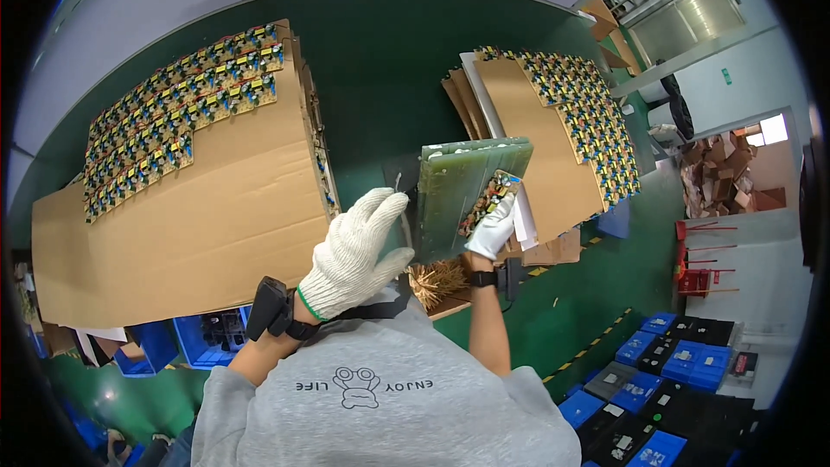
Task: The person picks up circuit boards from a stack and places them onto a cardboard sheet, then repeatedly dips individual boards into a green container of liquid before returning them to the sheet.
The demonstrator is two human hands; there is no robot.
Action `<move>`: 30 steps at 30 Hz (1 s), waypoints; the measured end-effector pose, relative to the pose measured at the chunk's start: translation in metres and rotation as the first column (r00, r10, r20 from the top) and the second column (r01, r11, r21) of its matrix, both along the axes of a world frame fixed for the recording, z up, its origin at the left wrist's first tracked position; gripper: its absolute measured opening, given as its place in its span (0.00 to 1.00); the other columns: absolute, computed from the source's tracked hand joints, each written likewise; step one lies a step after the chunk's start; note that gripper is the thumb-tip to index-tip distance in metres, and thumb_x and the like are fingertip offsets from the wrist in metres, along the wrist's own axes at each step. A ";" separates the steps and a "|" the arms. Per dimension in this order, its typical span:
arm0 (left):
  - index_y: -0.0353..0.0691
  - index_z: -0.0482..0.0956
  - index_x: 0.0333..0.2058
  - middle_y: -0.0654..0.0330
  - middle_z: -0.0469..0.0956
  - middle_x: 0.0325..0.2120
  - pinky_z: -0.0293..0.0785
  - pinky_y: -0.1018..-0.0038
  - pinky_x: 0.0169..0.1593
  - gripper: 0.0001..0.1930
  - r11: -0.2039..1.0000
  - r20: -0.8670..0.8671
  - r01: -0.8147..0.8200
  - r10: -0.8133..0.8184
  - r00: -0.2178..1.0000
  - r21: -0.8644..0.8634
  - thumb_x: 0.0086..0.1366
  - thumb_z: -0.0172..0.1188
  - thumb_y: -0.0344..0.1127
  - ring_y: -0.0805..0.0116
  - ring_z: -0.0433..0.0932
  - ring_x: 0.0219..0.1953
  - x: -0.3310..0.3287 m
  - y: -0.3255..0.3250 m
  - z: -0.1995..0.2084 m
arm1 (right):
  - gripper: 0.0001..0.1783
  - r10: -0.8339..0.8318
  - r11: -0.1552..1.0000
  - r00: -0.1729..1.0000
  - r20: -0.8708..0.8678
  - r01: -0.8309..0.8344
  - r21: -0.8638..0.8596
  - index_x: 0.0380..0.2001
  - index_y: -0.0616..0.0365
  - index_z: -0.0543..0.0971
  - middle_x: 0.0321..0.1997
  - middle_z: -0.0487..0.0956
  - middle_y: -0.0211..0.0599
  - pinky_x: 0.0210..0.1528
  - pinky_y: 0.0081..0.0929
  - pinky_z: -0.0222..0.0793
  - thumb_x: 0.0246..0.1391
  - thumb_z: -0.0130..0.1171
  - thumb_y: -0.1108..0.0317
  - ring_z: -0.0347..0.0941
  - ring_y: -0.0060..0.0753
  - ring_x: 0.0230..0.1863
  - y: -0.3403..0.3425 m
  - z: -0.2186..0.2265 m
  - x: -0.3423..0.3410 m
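My right hand (491,230), in a white glove, grips a narrow circuit board (489,202) crowded with small coloured parts. The board is tilted, close against a translucent green panelled box (447,186) standing in front of me. My left hand (361,242) wears a white knitted glove with a green cuff. Its fingers stretch forward with the thumb apart, just left of the box, and I see nothing held in it. Near its fingertips a thin pale piece sticks up, too small to name. Under the box, between my wrists, lies a bundle of thin tan strips (436,282).
On the left, rows of circuit boards (186,112) lie on a large cardboard sheet (233,216). More boards (575,108) cover a cardboard stack (519,112) at the right. Blue and black crates (666,372) stand at lower right; blue bins (207,337) sit below the left sheet.
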State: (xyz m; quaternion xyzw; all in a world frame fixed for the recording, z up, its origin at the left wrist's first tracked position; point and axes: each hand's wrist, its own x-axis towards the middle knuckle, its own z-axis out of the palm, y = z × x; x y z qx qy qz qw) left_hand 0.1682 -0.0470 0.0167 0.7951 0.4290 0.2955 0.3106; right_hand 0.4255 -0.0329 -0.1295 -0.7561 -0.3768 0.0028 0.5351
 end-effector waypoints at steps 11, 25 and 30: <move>0.37 0.69 0.55 0.45 0.71 0.52 0.71 0.60 0.53 0.31 0.994 0.074 0.047 -0.039 0.996 -0.100 0.53 0.69 0.38 0.45 0.73 0.51 0.014 0.007 0.017 | 0.31 0.324 0.946 0.712 -0.623 -0.265 0.188 0.59 0.56 0.66 0.48 0.75 0.35 0.42 0.30 0.77 0.68 0.34 0.42 0.75 0.29 0.44 -0.029 0.070 -0.042; 0.42 0.72 0.48 0.57 0.76 0.36 0.72 0.65 0.40 0.32 0.952 -0.376 -0.090 0.201 0.905 0.292 0.40 0.70 0.37 0.57 0.77 0.36 -0.018 0.001 0.037 | 0.29 0.806 0.483 0.484 -0.340 -0.871 -0.093 0.34 0.62 0.79 0.29 0.76 0.29 0.38 0.19 0.71 0.70 0.36 0.48 0.72 0.19 0.32 -0.003 0.156 -0.093; 0.42 0.74 0.46 0.56 0.76 0.33 0.72 0.65 0.41 0.29 0.936 -0.139 -0.159 0.211 0.967 0.314 0.41 0.69 0.35 0.56 0.77 0.36 -0.050 0.000 0.033 | 0.22 0.588 0.608 0.376 -0.717 -0.789 0.085 0.24 0.58 0.76 0.20 0.72 0.26 0.26 0.19 0.63 0.67 0.47 0.54 0.67 0.16 0.23 0.008 0.164 -0.142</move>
